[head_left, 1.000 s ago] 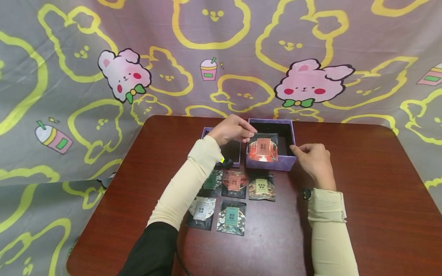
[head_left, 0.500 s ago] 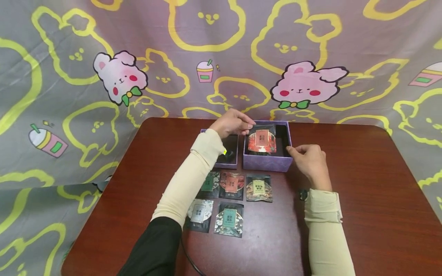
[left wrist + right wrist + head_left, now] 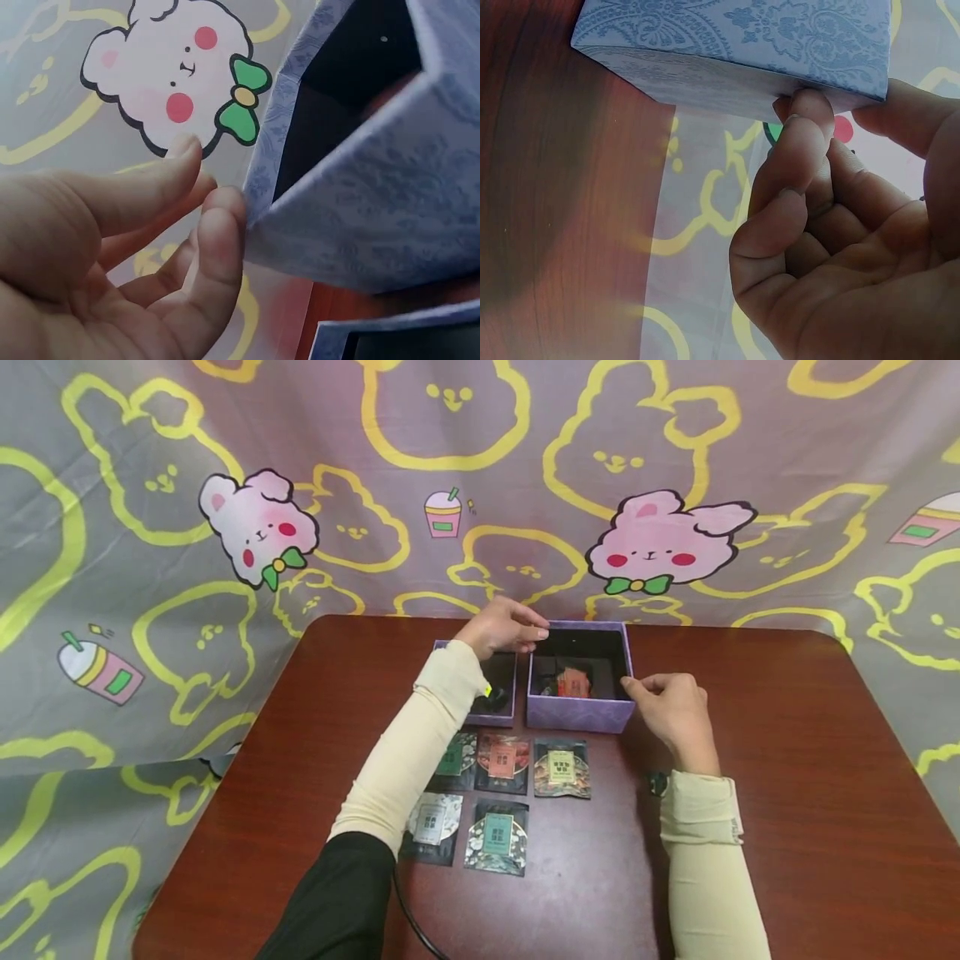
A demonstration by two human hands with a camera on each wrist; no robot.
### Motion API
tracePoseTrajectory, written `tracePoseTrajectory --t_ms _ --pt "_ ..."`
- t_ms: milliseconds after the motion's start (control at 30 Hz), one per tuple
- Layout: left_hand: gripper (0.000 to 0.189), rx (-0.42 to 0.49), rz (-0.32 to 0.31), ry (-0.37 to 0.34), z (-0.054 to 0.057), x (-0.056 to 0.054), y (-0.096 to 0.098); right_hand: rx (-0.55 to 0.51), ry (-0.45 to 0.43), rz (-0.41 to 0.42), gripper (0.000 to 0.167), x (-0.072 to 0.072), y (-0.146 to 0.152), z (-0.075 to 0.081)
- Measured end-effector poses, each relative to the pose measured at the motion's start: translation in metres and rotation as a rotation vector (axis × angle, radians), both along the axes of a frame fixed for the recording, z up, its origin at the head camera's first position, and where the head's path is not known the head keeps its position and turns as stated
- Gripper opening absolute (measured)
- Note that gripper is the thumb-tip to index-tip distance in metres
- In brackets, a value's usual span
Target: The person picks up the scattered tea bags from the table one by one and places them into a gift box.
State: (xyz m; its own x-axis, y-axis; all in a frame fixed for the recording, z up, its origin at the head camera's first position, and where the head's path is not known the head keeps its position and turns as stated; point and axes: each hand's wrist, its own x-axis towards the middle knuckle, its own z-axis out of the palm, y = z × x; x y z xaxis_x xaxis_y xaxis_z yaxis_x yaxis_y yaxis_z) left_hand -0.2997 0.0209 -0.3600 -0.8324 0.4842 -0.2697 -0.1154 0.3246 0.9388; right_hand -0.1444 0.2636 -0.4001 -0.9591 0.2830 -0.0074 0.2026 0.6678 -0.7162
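A purple patterned box (image 3: 579, 717) with a black inside stands near the back of the table. An orange-and-black sachet (image 3: 574, 683) lies inside it, partly hidden behind the front wall. At the box's left rim is my left hand (image 3: 498, 628), holding nothing. In the left wrist view, the fingertips (image 3: 223, 225) meet the box corner while the thumb stays apart from it. My right hand (image 3: 675, 710) pinches the right wall near its front corner. The right wrist view shows the thumb (image 3: 900, 112) on one side of the patterned wall and curled fingers on the other.
Several flat sachets lie in two rows before the box, among them a red one (image 3: 503, 762), a yellow one (image 3: 562, 768) and a green one (image 3: 497, 837). A shallower purple tray (image 3: 491, 721) sits left of the box. A black cable (image 3: 408, 914) crosses the table's front.
My left hand first carried the orange sachet over the box's front wall, then let it go. It dropped into the box. My right hand keeps its grip on the box.
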Motion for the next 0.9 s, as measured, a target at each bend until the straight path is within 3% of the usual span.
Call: tracePoseTrajectory --t_ms 167,367,600,900 --pt "0.030 -0.003 0.002 0.046 0.001 0.005 -0.014 -0.001 -0.016 0.000 0.049 0.000 -0.001 0.001" --pt "0.027 0.015 0.002 0.045 0.007 0.013 -0.035 -0.001 -0.022 -0.003 0.048 0.001 -0.002 0.000" --pt "0.021 -0.005 -0.016 0.025 0.010 0.031 -0.058 0.006 -0.006 0.000 0.048 -0.001 -0.003 0.000" --pt "0.016 -0.036 -0.024 0.060 0.004 0.049 -0.077 0.006 -0.019 -0.009 0.050 -0.001 -0.003 0.000"
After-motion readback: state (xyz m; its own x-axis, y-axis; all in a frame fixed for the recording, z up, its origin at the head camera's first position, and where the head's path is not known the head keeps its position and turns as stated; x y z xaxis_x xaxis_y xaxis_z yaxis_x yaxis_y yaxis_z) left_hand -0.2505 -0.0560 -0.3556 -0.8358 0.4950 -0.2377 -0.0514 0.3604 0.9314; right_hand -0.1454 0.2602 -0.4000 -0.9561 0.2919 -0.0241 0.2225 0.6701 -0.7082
